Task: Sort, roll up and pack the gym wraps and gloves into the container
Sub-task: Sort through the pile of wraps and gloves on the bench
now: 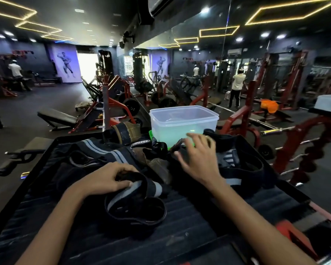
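Observation:
A clear plastic container (183, 124) stands open at the far edge of a black ribbed platform (161, 232). In front of it lies a heap of dark gym wraps and gloves. My left hand (105, 178) pinches the end of a black wrap with grey stripes (136, 199), which loops loosely toward me. My right hand (197, 157) hovers with fingers spread over dark gear just before the container, touching a black glove (177, 148). A striped wrap (107, 153) lies at the left of the heap, and a tan-and-black glove (126, 131) sits behind it.
Red weight machines and benches surround the platform. A mirror wall at the back right reflects a person in a white shirt (237, 87). Another person (15, 73) stands far left. A green item (153, 139) peeks out by the container's base.

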A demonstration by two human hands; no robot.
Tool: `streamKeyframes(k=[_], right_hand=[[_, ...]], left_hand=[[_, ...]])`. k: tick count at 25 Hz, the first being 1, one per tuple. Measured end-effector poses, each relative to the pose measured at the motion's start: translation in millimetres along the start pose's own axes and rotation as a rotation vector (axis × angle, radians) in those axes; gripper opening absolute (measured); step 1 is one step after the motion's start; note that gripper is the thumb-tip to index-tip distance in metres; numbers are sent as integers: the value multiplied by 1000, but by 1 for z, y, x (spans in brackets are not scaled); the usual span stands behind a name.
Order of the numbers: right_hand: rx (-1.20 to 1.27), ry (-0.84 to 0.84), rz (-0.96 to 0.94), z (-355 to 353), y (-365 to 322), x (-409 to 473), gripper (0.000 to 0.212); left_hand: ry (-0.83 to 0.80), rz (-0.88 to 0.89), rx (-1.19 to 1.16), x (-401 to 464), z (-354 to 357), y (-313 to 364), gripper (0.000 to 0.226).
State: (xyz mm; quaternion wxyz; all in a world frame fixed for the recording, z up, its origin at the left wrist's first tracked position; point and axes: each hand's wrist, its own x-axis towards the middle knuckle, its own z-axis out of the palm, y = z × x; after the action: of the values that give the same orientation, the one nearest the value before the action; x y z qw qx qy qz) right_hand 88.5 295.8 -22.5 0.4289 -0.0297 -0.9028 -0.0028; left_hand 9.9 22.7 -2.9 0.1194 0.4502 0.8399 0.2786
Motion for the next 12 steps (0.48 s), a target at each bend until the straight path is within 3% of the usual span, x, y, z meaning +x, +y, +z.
streamKeyframes(k=[2,4,5,9,12], right_hand=[[-266,-233,233,-9,37,9,67],[-273,-512,403,-21,64,14,88],[-243,-574,415,-25,72,14,91],[-154,-448,369,-28,81,10,66],[21,-368,334,-27,82,10,45]], left_hand=[[5,-32,-5,0,-1,-3,26],[29,-45,10,0,-2,-2,25],[54,-51,19,0,-2,0,26],[267,-133,73,-2,-7,-2,43],[458,-251,109,-2,-6,-8,42]])
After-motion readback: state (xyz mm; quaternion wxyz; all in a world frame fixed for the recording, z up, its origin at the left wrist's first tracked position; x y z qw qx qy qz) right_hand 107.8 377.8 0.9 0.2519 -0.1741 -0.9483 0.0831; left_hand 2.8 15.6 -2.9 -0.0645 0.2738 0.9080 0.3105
